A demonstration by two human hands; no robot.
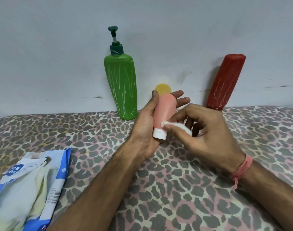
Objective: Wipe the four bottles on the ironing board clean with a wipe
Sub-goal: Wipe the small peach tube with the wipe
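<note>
Head view. Wipes pack of blue-and-white soft plastic [28, 185] lying at the near left of the ironing board, flap torn open, pale folded wipes showing inside. Ironing board with a pink, cream and grey leopard-print cover [175, 189] filling the lower frame, pushed against a pale grey wall.

Left hand [146, 125] palm up above the board's middle, thumb curled over one side and fingers spread behind, cradling a small salmon-pink squeeze tube with a white cap [164, 114]. Tube held cap-down and tilted, rounded end toward the wall, off the board's surface. Right hand [207, 132] narrowly closed, thumb and fingertips pinching a small bunched white wipe [174, 125] and pressing it against the pink tube just above the cap. Pink thread band [240, 169] around the right wrist.

Tall green plastic pump bottle with a dark green dispenser head [121, 85] standing upright at the back of the board, touching the wall, its body streaked with thin white scratch-like marks. Red plastic bottle [225, 82] at the back right, cap end down, leaning against the wall, marked with similar white streaks. Small round yellow object [162, 88] partly hidden behind the left fingertips, between the green and red bottles; whether a bottle or a cap, cannot tell. Pink tube's surface looking smooth and matte, free of visible streaks.
</note>
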